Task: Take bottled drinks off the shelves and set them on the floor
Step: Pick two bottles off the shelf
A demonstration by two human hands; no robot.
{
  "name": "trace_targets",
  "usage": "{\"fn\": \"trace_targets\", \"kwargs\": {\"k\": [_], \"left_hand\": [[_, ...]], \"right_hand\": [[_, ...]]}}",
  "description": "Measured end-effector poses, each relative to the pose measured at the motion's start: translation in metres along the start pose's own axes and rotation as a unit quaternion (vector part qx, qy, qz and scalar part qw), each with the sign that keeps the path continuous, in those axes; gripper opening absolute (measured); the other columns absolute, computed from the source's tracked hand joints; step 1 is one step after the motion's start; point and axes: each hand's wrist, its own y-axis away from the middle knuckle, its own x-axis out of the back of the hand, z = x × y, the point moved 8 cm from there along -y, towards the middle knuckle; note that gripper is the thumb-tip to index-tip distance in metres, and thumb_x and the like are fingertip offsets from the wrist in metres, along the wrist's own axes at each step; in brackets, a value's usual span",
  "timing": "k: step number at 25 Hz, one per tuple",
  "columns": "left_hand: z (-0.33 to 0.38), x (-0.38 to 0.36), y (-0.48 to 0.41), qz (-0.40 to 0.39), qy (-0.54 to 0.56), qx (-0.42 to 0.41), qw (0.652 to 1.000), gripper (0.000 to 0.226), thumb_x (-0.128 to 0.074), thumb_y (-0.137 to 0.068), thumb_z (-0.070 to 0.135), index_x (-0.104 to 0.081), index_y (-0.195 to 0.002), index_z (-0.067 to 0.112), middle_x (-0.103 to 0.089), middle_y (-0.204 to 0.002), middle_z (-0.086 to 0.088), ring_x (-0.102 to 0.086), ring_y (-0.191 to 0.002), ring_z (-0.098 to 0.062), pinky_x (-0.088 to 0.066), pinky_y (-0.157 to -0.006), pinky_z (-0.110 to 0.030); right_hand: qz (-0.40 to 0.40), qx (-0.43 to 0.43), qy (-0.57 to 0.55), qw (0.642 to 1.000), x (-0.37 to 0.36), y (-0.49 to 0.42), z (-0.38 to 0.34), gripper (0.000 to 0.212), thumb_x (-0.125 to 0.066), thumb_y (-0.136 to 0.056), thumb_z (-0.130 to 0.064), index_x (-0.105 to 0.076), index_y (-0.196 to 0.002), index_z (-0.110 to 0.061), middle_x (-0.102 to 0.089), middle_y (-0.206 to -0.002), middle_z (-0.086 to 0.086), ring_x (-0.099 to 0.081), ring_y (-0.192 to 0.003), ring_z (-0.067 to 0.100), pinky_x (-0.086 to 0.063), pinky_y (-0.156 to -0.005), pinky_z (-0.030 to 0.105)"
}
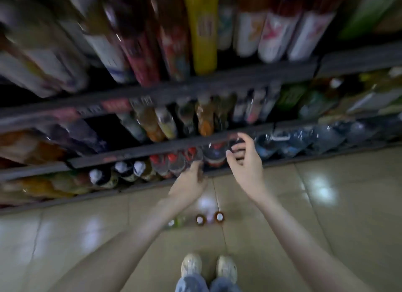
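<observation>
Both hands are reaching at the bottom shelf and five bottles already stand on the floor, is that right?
Not quite. The head view shows three bottles on the floor, not five. The left hand and right hand do both reach at the bottom shelf.

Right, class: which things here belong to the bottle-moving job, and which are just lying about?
Job: red-capped bottles, three bottles on the floor, left hand, right hand.
Lying about: green packets, shoes.
</observation>
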Motion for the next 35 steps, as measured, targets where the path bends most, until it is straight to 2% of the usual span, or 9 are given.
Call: {"fn": "trace_targets", "kwargs": {"k": [5, 12, 15, 18, 20, 25, 28, 31, 35], "left_hand": [[0.177, 0.174, 0.041, 0.056, -0.038, -0.163, 0.984, 0.048, -0.051, -0.095, 0.035, -0.034, -0.139, 0.026, -0.056, -0.125, -0.001, -0.056, -0.109, -0.018, -0.047, -0.089, -0.032], [0.289, 0.372, 0.099, 0.373, -0.021, -0.34, 0.863, 0.037, -0.052, -0.095, 0.026, -0.048, -0.132, 0.021, -0.055, -0.125, 0.003, -0.054, -0.111, -0.01, -0.046, -0.091, -0.024], [0.31, 0.407, 0.098, 0.459, -0.075, -0.339, 0.818, 0.059, -0.053, -0.095, 0.029, -0.025, -0.147, 0.026, -0.033, -0.144, -0.006, -0.036, -0.13, -0.021, -0.038, -0.094, -0.023], [0.322, 0.429, 0.076, 0.49, -0.105, -0.275, 0.821, 0.082, -0.053, -0.093, 0.038, 0.007, -0.15, 0.033, -0.004, -0.155, -0.015, -0.012, -0.14, -0.035, -0.026, -0.11, -0.048], [0.33, 0.447, 0.062, 0.497, -0.062, -0.254, 0.828, 0.085, -0.052, -0.093, 0.04, 0.013, -0.148, 0.033, 0.001, -0.156, -0.016, -0.011, -0.14, -0.039, -0.025, -0.108, -0.051], [0.343, 0.475, 0.042, 0.5, -0.006, -0.262, 0.825, 0.088, -0.056, -0.09, 0.038, 0.01, -0.149, 0.035, -0.022, -0.145, -0.022, -0.053, -0.109, -0.041, -0.04, -0.067, -0.03], [0.338, 0.478, 0.042, 0.502, 0.011, -0.253, 0.827, 0.09, -0.059, -0.088, 0.041, 0.01, -0.147, 0.041, -0.025, -0.142, -0.02, -0.057, -0.098, -0.037, -0.041, -0.065, -0.029], [0.332, 0.48, 0.056, 0.525, 0.027, -0.271, 0.806, 0.098, -0.064, -0.083, 0.046, 0.014, -0.143, 0.048, -0.03, -0.134, -0.017, -0.057, -0.089, -0.034, -0.041, -0.067, -0.029], [0.321, 0.477, 0.077, 0.532, 0.014, -0.273, 0.801, 0.1, -0.071, -0.078, 0.045, 0.0, -0.148, 0.039, -0.03, -0.122, -0.002, -0.049, -0.087, -0.019, -0.037, -0.066, -0.022]], "right_hand": [[0.032, 0.183, 0.054, 0.981, 0.081, -0.038, -0.229, 0.049, -0.056, -0.096, -0.019, -0.037, -0.141, -0.018, -0.049, -0.112, -0.005, -0.054, -0.084, -0.004, -0.044, -0.07, 0.008], [0.144, 0.363, 0.095, 0.915, 0.136, -0.055, -0.425, 0.051, -0.055, -0.096, -0.02, -0.035, -0.143, -0.017, -0.045, -0.122, -0.006, -0.046, -0.111, 0.005, -0.039, -0.091, 0.019], [0.202, 0.386, 0.119, 0.892, 0.155, -0.071, -0.453, 0.052, -0.055, -0.096, -0.026, -0.035, -0.143, -0.016, -0.043, -0.135, 0.002, -0.037, -0.122, 0.006, -0.03, -0.098, 0.017], [0.212, 0.411, 0.135, 0.876, 0.162, -0.089, -0.475, 0.059, -0.055, -0.095, -0.033, -0.03, -0.147, -0.018, -0.036, -0.143, 0.006, -0.027, -0.133, 0.012, -0.024, -0.106, 0.023], [0.222, 0.445, 0.171, 0.85, 0.159, -0.097, -0.495, 0.067, -0.058, -0.093, -0.034, -0.026, -0.15, -0.018, -0.037, -0.145, 0.01, -0.028, -0.133, 0.021, -0.026, -0.108, 0.035], [0.204, 0.469, 0.211, 0.833, 0.142, -0.122, -0.537, 0.086, -0.066, -0.086, -0.033, -0.011, -0.152, -0.023, -0.033, -0.149, 0.015, -0.032, -0.136, 0.03, -0.026, -0.11, 0.046], [0.137, 0.458, 0.109, 0.872, 0.133, -0.133, -0.545, 0.095, -0.069, -0.081, -0.017, -0.006, -0.152, -0.019, -0.026, -0.151, 0.011, -0.025, -0.139, 0.026, -0.022, -0.115, 0.036], [0.141, 0.42, 0.12, 0.889, 0.132, -0.14, -0.55, 0.098, -0.069, -0.08, -0.015, -0.003, -0.152, -0.015, -0.02, -0.148, 0.014, -0.019, -0.135, 0.028, -0.02, -0.113, 0.036], [0.176, 0.418, 0.123, 0.883, 0.146, -0.125, -0.553, 0.083, -0.075, -0.073, -0.021, -0.031, -0.142, -0.012, -0.027, -0.134, 0.012, -0.024, -0.127, 0.026, -0.02, -0.105, 0.029]]}}
